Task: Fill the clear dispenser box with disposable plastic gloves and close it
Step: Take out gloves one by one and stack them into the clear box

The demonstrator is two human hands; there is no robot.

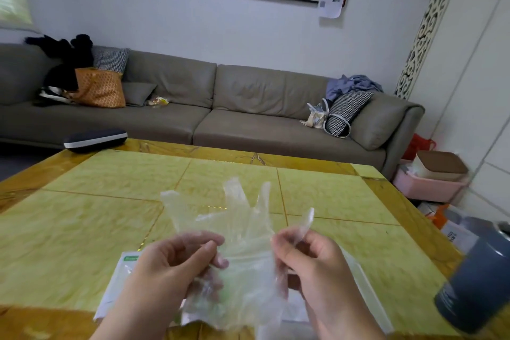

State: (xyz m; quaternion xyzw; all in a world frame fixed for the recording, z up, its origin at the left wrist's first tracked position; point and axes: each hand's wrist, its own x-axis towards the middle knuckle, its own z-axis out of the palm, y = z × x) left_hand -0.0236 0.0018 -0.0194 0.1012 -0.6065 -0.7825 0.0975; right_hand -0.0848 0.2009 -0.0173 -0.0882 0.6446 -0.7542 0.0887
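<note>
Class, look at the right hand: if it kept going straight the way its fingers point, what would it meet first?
Probably the left hand, through the clear glove both hands pinch; the right hand points leftward, though depth is uncertain.

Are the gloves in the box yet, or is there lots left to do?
Not yet. Done: the glove packet lies on the table. In hand: the left hand and right hand both pinch a clear glove, held up and spread. Left: getting gloves into the box, partly visible under the hands, then closing it. How full it is, I cannot tell.
</note>
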